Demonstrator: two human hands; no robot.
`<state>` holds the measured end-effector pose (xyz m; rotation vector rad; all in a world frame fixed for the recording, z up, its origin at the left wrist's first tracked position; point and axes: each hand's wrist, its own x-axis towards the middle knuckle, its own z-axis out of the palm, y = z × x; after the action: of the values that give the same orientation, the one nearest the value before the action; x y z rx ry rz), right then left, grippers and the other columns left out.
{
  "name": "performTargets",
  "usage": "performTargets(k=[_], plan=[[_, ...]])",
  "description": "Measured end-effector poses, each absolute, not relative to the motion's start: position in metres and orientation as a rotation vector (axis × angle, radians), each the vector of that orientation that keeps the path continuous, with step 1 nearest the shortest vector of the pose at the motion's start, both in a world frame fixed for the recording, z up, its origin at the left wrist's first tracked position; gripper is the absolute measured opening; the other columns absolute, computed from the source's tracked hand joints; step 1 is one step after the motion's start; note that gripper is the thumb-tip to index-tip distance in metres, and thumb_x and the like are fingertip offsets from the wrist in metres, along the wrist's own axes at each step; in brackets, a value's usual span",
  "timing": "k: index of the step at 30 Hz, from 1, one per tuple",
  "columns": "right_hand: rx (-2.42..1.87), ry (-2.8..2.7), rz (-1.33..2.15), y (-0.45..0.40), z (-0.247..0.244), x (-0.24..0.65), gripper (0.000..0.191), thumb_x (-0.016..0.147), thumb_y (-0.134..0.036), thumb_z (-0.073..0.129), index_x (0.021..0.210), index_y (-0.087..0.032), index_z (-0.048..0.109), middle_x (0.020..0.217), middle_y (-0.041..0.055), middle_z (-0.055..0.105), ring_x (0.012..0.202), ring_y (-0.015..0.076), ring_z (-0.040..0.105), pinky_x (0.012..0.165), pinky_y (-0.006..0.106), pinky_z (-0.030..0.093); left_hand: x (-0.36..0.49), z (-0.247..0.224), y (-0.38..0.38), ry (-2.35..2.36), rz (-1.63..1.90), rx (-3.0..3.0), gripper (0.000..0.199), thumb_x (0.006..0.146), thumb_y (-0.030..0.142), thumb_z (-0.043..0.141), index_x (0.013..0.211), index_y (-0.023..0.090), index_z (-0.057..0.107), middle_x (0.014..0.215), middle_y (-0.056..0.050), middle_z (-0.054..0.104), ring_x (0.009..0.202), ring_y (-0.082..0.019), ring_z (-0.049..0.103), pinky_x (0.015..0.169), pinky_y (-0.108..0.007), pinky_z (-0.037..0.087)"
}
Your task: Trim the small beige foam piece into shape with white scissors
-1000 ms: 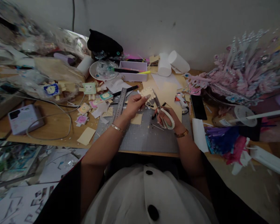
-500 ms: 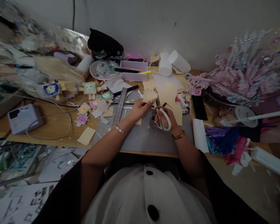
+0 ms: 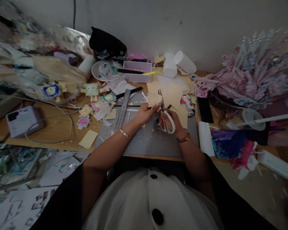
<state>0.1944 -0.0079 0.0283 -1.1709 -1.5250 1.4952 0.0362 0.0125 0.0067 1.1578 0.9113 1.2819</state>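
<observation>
In my left hand (image 3: 146, 113) is a small cream-coloured card piece (image 3: 154, 98) with scalloped outlines drawn along it, pinched near its lower edge. My right hand (image 3: 170, 119) grips a pair of scissors (image 3: 169, 123) with white handles; the fingers are through the loops. The blades point away from me, slightly parted, at the right edge of the card piece. Both hands are over a grey cutting mat (image 3: 141, 142) strewn with tiny scraps. A metal ruler (image 3: 123, 108) lies left of my left hand.
Several small painted card figures (image 3: 91, 90) lie to the left. A lilac tray (image 3: 144, 67) with pens stands at the back. Right of the mat are a black phone (image 3: 204, 110), a hot glue gun (image 3: 187, 103) and pink beaded ornaments (image 3: 249, 76). A cable (image 3: 72, 126) loops at left.
The card piece has turned slightly in my left hand, showing more of its face. My right hand still grips the scissors in nearly the same place.
</observation>
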Motion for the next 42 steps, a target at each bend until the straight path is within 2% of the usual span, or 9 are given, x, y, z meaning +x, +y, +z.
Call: performTargets(k=[6, 12, 16, 24, 29, 38, 42], plan=[[-1.17, -1.551, 1.463, -0.008, 0.032, 0.195, 0.058, 0.075, -0.077, 0.07, 0.078, -0.022, 0.053, 0.049, -0.0052, 0.055, 0.036, 0.0112, 0.05, 0.034, 0.024, 0.041, 0.036, 0.012, 0.012, 0.856, 1.295, 1.082, 0.062, 0.065, 0.073, 0.081, 0.058, 0.018, 0.053, 0.052, 0.006, 0.043, 0.054, -0.008, 0.039, 0.055, -0.025, 0.036], [-1.165, -1.595, 1.451, -0.006, 0.034, 0.2, 0.053, 0.075, -0.072, 0.075, 0.076, -0.023, 0.055, 0.049, -0.0048, 0.055, 0.036, 0.011, 0.049, 0.036, 0.024, 0.04, 0.03, 0.013, 0.013, 0.902, 1.239, 1.072, 0.064, 0.068, 0.069, 0.081, 0.053, 0.02, 0.043, 0.049, 0.006, 0.035, 0.049, -0.007, 0.028, 0.048, -0.027, 0.023], [-1.177, -1.6, 1.481, -0.004, 0.036, 0.203, 0.051, 0.075, -0.07, 0.076, 0.08, -0.023, 0.056, 0.049, -0.0057, 0.055, 0.036, 0.0113, 0.048, 0.037, 0.025, 0.04, 0.026, 0.013, 0.017, 0.898, 1.244, 1.085, 0.065, 0.072, 0.067, 0.081, 0.05, 0.02, 0.042, 0.048, 0.005, 0.036, 0.048, -0.006, 0.029, 0.047, -0.028, 0.022], [-1.19, -1.6, 1.524, -0.003, 0.036, 0.205, 0.049, 0.074, -0.065, 0.079, 0.079, -0.022, 0.056, 0.051, -0.0052, 0.054, 0.039, 0.011, 0.048, 0.039, 0.024, 0.04, 0.021, 0.008, 0.023, 1.0, 1.269, 1.137, 0.073, 0.074, 0.082, 0.068, 0.048, 0.02, 0.04, 0.044, 0.005, 0.035, 0.045, -0.006, 0.027, 0.045, -0.027, 0.018], [-1.174, -1.578, 1.556, -0.003, 0.037, 0.205, 0.051, 0.073, -0.066, 0.079, 0.082, -0.019, 0.06, 0.054, -0.0038, 0.057, 0.042, 0.0112, 0.051, 0.041, 0.024, 0.044, 0.022, 0.011, 0.019, 0.976, 1.247, 1.114, 0.07, 0.069, 0.08, 0.073, 0.052, 0.019, 0.045, 0.048, 0.005, 0.037, 0.045, -0.005, 0.027, 0.044, -0.026, 0.018], [-1.158, -1.589, 1.537, -0.003, 0.038, 0.204, 0.055, 0.071, -0.069, 0.079, 0.081, -0.019, 0.058, 0.052, -0.0051, 0.057, 0.039, 0.0096, 0.051, 0.037, 0.022, 0.042, 0.025, 0.012, 0.018, 0.959, 1.244, 1.131, 0.075, 0.067, 0.082, 0.074, 0.046, 0.02, 0.038, 0.046, 0.005, 0.031, 0.046, -0.005, 0.023, 0.046, -0.028, 0.014], [-1.161, -1.593, 1.518, -0.003, 0.036, 0.204, 0.053, 0.074, -0.069, 0.077, 0.083, -0.02, 0.058, 0.052, -0.0061, 0.056, 0.039, 0.0096, 0.05, 0.037, 0.022, 0.042, 0.026, 0.014, 0.017, 0.949, 1.235, 1.107, 0.074, 0.065, 0.082, 0.075, 0.047, 0.02, 0.039, 0.046, 0.005, 0.034, 0.045, -0.005, 0.025, 0.045, -0.027, 0.015]])
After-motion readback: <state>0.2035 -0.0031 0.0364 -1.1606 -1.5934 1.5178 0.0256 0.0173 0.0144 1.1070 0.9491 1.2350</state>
